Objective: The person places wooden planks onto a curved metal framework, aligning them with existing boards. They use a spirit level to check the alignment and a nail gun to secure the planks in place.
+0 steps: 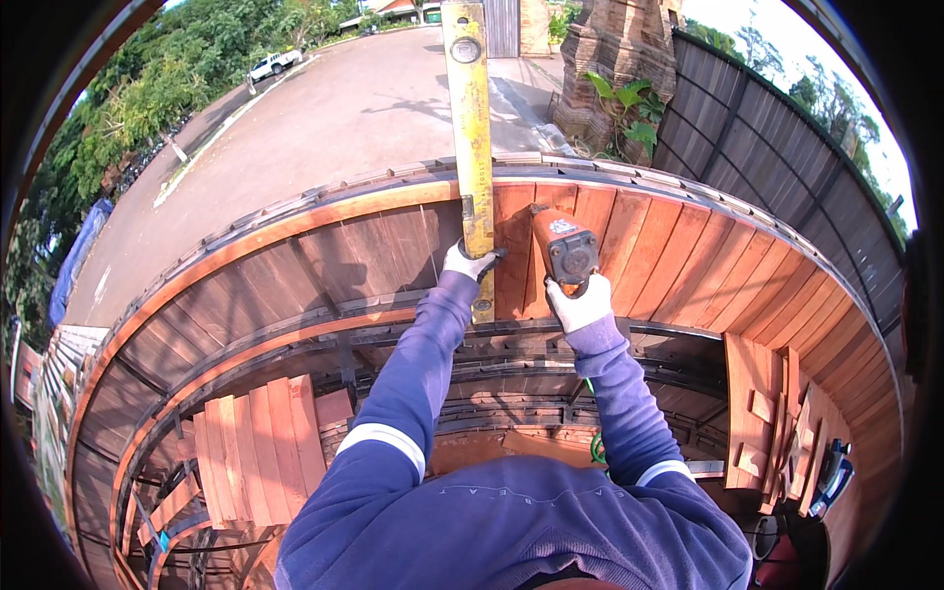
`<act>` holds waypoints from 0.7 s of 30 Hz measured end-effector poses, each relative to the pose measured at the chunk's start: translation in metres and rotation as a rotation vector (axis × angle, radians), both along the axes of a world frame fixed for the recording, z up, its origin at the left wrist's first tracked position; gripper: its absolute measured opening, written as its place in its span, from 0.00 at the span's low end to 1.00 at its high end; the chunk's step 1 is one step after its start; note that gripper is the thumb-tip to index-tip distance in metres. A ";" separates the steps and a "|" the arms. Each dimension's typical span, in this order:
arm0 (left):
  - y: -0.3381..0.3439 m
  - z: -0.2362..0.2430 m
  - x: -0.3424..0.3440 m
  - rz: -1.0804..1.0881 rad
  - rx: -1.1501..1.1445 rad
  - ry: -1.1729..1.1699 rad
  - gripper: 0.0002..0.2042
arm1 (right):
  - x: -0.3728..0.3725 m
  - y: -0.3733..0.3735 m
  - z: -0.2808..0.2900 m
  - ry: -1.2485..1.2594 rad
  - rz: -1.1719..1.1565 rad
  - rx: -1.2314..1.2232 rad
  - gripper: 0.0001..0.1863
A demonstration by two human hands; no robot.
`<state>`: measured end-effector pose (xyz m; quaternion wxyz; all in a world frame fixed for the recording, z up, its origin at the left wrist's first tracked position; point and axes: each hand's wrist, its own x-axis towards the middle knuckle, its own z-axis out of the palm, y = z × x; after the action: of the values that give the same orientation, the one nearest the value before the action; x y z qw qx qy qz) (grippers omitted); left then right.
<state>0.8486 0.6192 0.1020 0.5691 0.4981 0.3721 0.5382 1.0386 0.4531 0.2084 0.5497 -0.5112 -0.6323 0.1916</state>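
Observation:
My left hand point(470, 262), in a white and dark glove, grips a long yellow spirit level point(472, 128) near its lower end. The level lies across the curved wall of planks point(644, 251) and sticks out past its far edge. Just to the right, my gloved right hand point(582, 305) is wrapped round the handle of a nail gun point(567, 244) with an orange body and dark end cap. Its nose points away at the planks beside the level; whether it touches them I cannot tell. A thin green hose point(598, 448) shows near my right forearm.
A stack of cut boards point(258, 447) lies at lower left, with more boards point(752, 408) at right beside a blue and black tool point(836, 477). Dark curved framing point(482, 369) runs below my arms. Beyond are a paved yard point(334, 123), a stone pillar point(618, 69) and a dark fence point(777, 147).

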 end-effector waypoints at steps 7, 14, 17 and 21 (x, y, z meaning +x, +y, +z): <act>0.006 -0.010 -0.001 -0.053 0.024 -0.111 0.18 | -0.001 0.000 -0.002 -0.021 -0.016 0.033 0.11; 0.004 -0.007 0.000 -0.021 0.032 -0.045 0.19 | 0.001 0.000 -0.001 -0.038 -0.004 -0.003 0.11; 0.009 -0.013 -0.005 -0.013 0.041 -0.031 0.20 | -0.002 0.002 -0.003 -0.012 0.019 0.010 0.12; 0.000 -0.002 -0.001 -0.051 0.003 -0.101 0.20 | 0.001 0.001 -0.003 -0.052 0.002 0.033 0.12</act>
<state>0.8481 0.6190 0.1000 0.5999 0.4803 0.3295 0.5485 1.0392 0.4543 0.2056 0.5413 -0.5064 -0.6498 0.1684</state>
